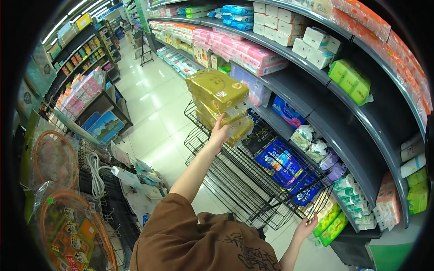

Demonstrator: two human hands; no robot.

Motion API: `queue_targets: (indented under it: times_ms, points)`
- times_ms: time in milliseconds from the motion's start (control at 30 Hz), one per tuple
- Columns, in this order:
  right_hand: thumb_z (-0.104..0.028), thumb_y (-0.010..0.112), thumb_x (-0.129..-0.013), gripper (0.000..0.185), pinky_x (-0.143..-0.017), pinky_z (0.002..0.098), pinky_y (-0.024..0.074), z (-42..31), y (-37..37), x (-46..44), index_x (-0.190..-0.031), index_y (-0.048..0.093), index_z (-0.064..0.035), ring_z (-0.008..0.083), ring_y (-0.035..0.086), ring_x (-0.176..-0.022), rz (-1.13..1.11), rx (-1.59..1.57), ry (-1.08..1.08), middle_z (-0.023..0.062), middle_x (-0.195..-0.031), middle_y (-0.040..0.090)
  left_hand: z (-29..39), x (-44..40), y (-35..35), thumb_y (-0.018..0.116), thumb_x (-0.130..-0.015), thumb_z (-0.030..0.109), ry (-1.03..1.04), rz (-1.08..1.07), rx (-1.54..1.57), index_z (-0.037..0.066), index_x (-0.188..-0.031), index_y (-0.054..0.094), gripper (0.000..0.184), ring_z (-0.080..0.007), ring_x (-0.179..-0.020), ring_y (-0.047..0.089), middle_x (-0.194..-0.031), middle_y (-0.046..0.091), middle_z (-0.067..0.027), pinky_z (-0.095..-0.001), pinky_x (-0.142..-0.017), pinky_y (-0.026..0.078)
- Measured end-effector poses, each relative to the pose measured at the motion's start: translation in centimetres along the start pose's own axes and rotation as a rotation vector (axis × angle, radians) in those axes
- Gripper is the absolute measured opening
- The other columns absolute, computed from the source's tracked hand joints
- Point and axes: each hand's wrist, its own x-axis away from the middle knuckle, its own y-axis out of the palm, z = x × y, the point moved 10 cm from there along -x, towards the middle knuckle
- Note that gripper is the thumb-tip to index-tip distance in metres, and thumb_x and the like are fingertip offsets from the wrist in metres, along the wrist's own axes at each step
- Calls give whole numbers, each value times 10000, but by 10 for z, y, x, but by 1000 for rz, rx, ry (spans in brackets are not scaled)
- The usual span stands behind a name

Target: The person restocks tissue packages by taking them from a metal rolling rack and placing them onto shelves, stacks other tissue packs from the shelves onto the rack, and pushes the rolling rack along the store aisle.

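Film-wrapped packs, shiny gold plastic [216,90], at least three, stacked; lower count partly hidden. Top pack brick-shaped, soft-cornered, facing up, with a round emblem and a small red-and-white mark. Position: just above centre of view, at 12 o'clock, over the far end of the cart; contact with the wire unclear.

Cart, black open wire mesh [235,183], one; runs from centre towards 5 o'clock.

Hands, two. Left hand [220,134]: half open, fingers laid against the near side of the gold stack; grip beneath cannot be told. Right hand [307,226], between 4 and 5 o'clock: fingers bent at the cart's near end; whether closed around wire cannot be told.

Bundle, bright green plastic [350,82], one, on a shelf at 2 o'clock.

Long packs, yellow-green plastic [331,223], two, beside the right hand.

Objects, oval, orange-rimmed [83,195], two, film-covered, at 8 and 9 o'clock.

Cable, white, coiled [94,174], one, between 8 and 9 o'clock.
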Motion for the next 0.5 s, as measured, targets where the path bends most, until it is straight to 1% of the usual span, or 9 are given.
queue_targets:
  times_ms: [100, 133, 233, 267, 333, 467, 500]
  points:
    - [20, 549, -861, 457, -869, 372, 432, 1, 1, 8, -1315, 499, 16, 291, 509, -1086, -8, -19, 2, 175, -1243, 527, 1, -1, -1, 534, -968, 175, -97, 22, 124, 282, -1451, 401, 512, -284, -1168, 522, -1388, 465, -113, -502, -958, 440]
    - [16, 546, -866, 448, -906, 386, 426, 2, 2, 10, -1312, 504, 8, 286, 497, -1109, -32, -25, 38, 171, -1246, 524, 1, -3, -1, 547, -959, 164, -132, 31, 158, 269, -1423, 441, 488, -292, -1182, 520, -1382, 474, -109, -513, -960, 437]
    - [11, 545, -875, 445, -913, 373, 448, -4, 1, 16, -1318, 501, 8, 254, 530, -1080, -30, -74, 44, 151, -1213, 551, 1, -8, -3, 583, -935, 78, -106, 182, 304, 171, -1330, 521, 411, -275, -1055, 628, -1254, 568, -124, -428, -777, 573]
    - [9, 540, -884, 435, -906, 363, 458, -1, 3, 18, -1318, 502, 7, 237, 545, -1055, -46, -135, 86, 142, -1187, 567, 2, -10, -2, 591, -915, 18, -100, 206, 363, 143, -1313, 534, 421, -268, -990, 646, -1226, 584, -143, -411, -730, 586]
    - [5, 529, -902, 417, -894, 342, 477, 8, 9, 24, -1318, 504, 5, 204, 576, -1004, -85, -256, 171, 124, -1136, 599, -9, -23, -4, 572, -924, 16, -82, 219, 372, 151, -1329, 530, 429, -266, -1016, 631, -1244, 578, -139, -420, -747, 580]
    - [-18, 507, -951, 353, -837, 294, 500, 10, 26, 40, -1304, 513, -1, 156, 604, -897, -249, -404, 186, 97, -1050, 634, -13, -24, 2, 541, -935, 4, -16, 228, 362, 179, -1371, 510, 471, -269, -1081, 596, -1292, 553, -134, -439, -791, 563]
    - [-32, 508, -966, 334, -826, 285, 505, 12, 30, 45, -1299, 517, -5, 149, 606, -876, -287, -419, 187, 91, -1032, 634, -10, -20, 8, 541, -932, 8, -35, 199, 349, 186, -1383, 492, 487, -293, -1120, 576, -1319, 529, -133, -503, -813, 545]
